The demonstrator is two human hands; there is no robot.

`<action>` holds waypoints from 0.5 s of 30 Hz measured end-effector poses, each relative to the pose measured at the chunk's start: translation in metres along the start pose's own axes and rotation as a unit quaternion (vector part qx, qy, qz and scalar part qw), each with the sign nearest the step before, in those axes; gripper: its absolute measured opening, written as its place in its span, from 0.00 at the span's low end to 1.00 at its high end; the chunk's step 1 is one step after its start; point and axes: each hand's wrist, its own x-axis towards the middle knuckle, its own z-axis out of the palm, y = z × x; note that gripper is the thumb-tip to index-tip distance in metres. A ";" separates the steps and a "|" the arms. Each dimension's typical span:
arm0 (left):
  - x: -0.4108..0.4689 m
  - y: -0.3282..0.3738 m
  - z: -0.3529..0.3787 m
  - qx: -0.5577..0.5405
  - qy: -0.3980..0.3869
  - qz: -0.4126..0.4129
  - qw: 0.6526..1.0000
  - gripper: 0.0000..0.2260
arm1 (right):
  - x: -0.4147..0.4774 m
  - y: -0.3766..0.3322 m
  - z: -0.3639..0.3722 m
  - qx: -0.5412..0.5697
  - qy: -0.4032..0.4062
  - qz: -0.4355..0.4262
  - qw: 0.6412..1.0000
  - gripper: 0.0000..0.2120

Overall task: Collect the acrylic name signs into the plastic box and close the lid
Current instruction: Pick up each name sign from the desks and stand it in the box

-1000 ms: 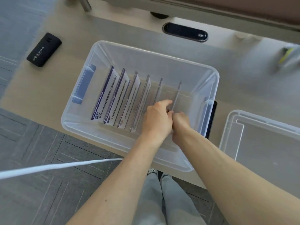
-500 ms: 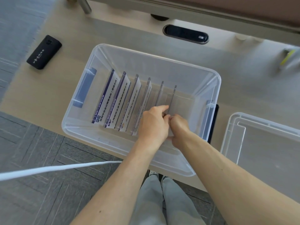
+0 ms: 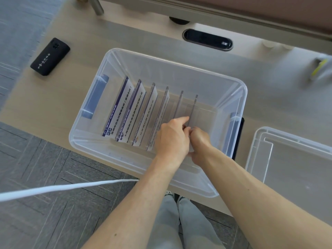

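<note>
1. Left hand and right hand low inside the plastic box on the tabletop, fingers of both clenched on the near end of the last name sign, on edge at the right end of the row.
2. Seat its lower edge flat on the box floor before easing the pinch; otherwise judged likely to tip.
3. Space it to match the five other name signs, standing side by side and apart from one another.
4. Release one hand at a time, steadying with the other.
5. Lift both hands straight up, clear of the thin top edges.
6. Then reach right for the lid, lying on the tabletop near the box's right end, and press evenly at every corner.
</note>
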 end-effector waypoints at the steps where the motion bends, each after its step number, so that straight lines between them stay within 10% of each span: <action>1: 0.000 0.000 0.000 0.002 0.001 0.001 1.000 0.19 | 0.000 0.000 0.000 0.000 0.001 0.001 1.000 0.29; 15: 0.010 0.055 -0.112 -0.119 -0.011 -0.028 0.992 0.20 | -0.107 -0.055 -0.015 -0.011 -0.050 -0.138 0.989 0.24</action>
